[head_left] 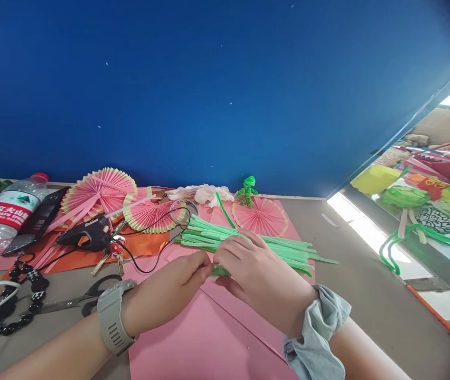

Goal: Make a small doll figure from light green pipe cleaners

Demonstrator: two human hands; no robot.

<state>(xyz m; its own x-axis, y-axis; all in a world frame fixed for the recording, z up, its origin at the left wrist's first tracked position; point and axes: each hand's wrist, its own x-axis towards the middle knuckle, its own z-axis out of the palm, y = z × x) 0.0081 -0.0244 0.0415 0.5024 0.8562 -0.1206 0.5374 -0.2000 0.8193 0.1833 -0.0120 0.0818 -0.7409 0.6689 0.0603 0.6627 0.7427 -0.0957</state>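
Note:
My left hand (pixel 191 272) is closed in a pinch at a small green pipe-cleaner piece (pixel 221 271), which looks wound or twisted. From the other side my right hand (pixel 251 261) curls its fingers over the same piece and hides much of it. A bright green pipe cleaner (pixel 225 209) stands up at a slant behind my right hand; whether it joins the held piece cannot be seen. Just beyond my hands a bundle of light green pipe cleaners (pixel 284 249) lies across pink paper (pixel 205 338). A little green pipe-cleaner figure (pixel 247 191) stands upright near the blue wall.
Pink pleated paper fans (pixel 100 192) lie at the back. On the left are a water bottle (pixel 9 214), a black glue gun (pixel 86 234), keys (pixel 119 258), scissors (pixel 90 295) and a black bead bracelet (pixel 30 303). The blue partition (pixel 209 95) rises behind; green craft pieces (pixel 405 196) sit at right.

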